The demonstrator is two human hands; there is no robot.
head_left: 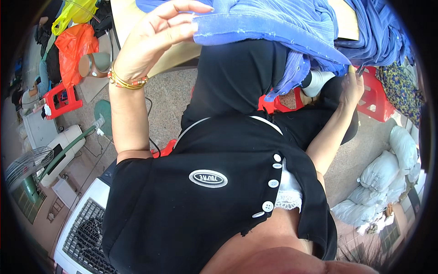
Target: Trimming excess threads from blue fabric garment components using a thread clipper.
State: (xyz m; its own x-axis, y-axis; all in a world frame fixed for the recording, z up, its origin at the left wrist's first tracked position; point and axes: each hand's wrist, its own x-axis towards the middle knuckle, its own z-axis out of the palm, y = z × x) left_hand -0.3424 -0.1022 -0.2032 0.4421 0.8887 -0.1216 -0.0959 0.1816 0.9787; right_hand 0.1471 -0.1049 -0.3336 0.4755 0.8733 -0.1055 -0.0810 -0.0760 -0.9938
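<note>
The pale table [127, 16] spans the top of the view, its bare surface showing toward the left end and in a small patch right of centre, where the near edge is also visible. Over its middle and right part spreads the blue cloth [273, 16], gathered in loose folds; I cannot tell whether the heap at the right is the same piece. The cloth overhangs the near edge above the person's black-clad lap [237, 75], and one flap dangles lower beside the thigh. White bulging sacks [383, 171] sit on the floor, well apart from the table at the right. Nearer, a red stool [376, 98] stands below the heap, with a patterned cloth [401, 89] just beyond it. Past the table's left end are an orange-red bag [75, 52] and a yellow bag [75, 16].

The cloth's flat hem band [269, 32] stretches between the two hands, sloping down from left to right. The left hand [159, 36], above the near edge, pinches one end between thumb and fingers, the other fingers loosely spread. The right hand [352, 89], lower, grips the far end at its fingertips. Gold and red bracelets [125, 82] circle the left wrist. Beside the right fingertips shows a small pointed thing [360, 71], too small to identify.
</note>
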